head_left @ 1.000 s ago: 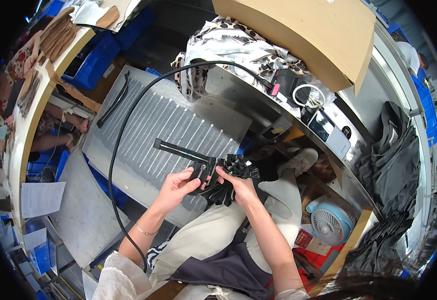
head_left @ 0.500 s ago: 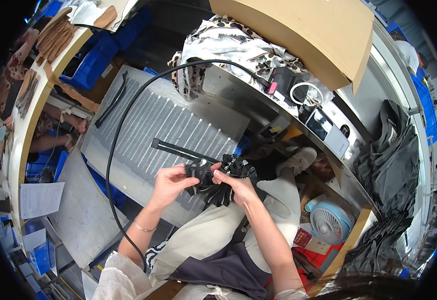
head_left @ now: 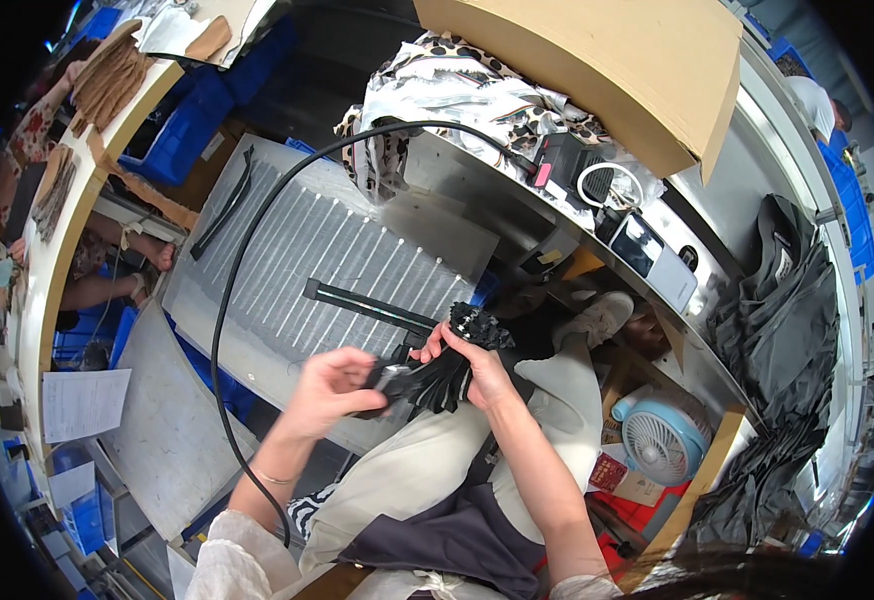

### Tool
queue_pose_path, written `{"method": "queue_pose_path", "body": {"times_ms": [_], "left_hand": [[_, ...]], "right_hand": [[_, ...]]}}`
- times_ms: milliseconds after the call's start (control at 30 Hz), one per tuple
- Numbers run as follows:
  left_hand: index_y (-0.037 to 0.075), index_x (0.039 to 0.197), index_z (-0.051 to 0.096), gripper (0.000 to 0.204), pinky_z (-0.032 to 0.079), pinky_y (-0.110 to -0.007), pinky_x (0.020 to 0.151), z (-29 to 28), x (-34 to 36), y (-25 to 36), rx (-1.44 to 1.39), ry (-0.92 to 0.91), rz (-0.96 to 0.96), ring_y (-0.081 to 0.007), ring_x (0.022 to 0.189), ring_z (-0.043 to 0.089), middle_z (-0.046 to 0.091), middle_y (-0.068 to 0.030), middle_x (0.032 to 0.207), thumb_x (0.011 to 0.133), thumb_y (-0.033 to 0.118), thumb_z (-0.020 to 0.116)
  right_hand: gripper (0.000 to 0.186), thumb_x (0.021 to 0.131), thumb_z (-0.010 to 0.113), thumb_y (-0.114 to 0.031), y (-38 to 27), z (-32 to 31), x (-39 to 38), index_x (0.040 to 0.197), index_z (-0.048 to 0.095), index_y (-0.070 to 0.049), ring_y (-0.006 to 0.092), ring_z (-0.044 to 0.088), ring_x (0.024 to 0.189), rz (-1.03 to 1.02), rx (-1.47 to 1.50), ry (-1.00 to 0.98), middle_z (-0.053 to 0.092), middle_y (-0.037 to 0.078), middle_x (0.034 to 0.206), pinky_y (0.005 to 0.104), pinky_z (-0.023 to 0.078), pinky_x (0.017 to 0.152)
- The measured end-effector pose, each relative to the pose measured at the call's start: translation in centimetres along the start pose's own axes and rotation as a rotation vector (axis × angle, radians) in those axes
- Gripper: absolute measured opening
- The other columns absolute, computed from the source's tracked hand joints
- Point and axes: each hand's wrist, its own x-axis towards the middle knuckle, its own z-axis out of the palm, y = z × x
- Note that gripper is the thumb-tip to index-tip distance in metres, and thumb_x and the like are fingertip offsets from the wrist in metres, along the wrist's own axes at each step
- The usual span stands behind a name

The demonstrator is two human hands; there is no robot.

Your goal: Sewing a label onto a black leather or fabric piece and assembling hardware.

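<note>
My right hand is closed round a bundle of thin black strips. The bundle's gathered upper ends show whitish bits above the fingers, and its loose ends fan out over my lap. My left hand pinches a black piece, blurred by motion, at the left side of the bundle. Whether that piece is joined to the bundle, I cannot tell. A long, narrow pair of black straps lies on the grey board, its near end reaching up to the hands.
A black cable arcs across the left side. More black strips lie at the board's far left. At right are a phone, a light-blue fan and a heap of dark fabric. A cardboard box stands at the back.
My left hand has moved slightly left and down, drawing the black piece away from the bundle's top. My right hand keeps hold of the bundle, nearly still.
</note>
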Motion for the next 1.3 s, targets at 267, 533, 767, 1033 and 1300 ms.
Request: {"method": "queue_pose_path", "body": {"times_ms": [267,533,767,1033,1300], "left_hand": [[-0.005,0.114,0.049,0.040,0.054,-0.027,0.072,4.2,4.6,-3.7,0.040,0.072,-0.020,-0.0156,0.081,0.062,0.063,-0.0116,0.095,0.077,-0.008,0.062],[0.001,0.128,0.035,0.060,0.052,-0.024,0.074,3.9,4.6,-3.7,0.078,0.165,0.031,-0.0147,0.084,0.062,0.063,-0.0110,0.094,0.076,-0.009,0.063],[0.005,0.132,0.030,0.065,0.048,-0.025,0.078,3.2,4.2,-4.6,0.135,0.136,0.045,-0.0121,0.090,0.060,0.061,-0.0084,0.093,0.077,-0.004,0.064],[0.007,0.140,0.019,0.075,0.046,-0.029,0.076,1.5,1.6,-4.9,0.363,-0.043,-0.120,-0.0142,0.079,0.059,0.062,-0.0065,0.082,0.079,0.002,0.064],[0.007,0.129,0.043,0.060,0.046,-0.036,0.079,-7.1,3.7,-9.4,1.064,-0.208,-0.087,-0.0247,0.095,0.059,0.061,-0.0121,0.104,0.074,0.002,0.065]], "right_hand": [[0.034,0.087,0.055,-0.028,1.0,-1.3,-1.1,0.111,0.053,-0.003,0.0148,0.060,0.085,0.076,0.045,0.158,0.060,0.006,0.099,0.0250,0.051,0.065],[0.046,0.073,0.048,-0.004,0.3,-1.1,-1.0,0.118,0.048,0.001,0.0157,0.056,0.098,0.045,0.142,-0.163,0.057,0.010,0.108,0.0280,0.047,0.080],[0.046,0.074,0.072,-0.015,0.8,1.1,-1.5,0.114,0.052,-0.004,0.0133,0.054,0.101,-0.051,-0.334,0.027,0.058,0.003,0.107,0.0288,0.044,0.087],[0.019,0.083,0.060,-0.020,-1.9,1.6,-3.4,0.082,0.051,-0.004,0.0334,0.054,0.104,-0.154,-0.111,-0.037,0.058,0.020,0.101,0.0461,0.040,0.095],[0.018,0.078,0.062,-0.019,-4.3,1.1,-5.3,0.079,0.056,-0.002,0.0300,0.060,0.073,-0.121,-0.126,-0.426,0.057,0.013,0.071,0.0452,0.045,0.077]]}}
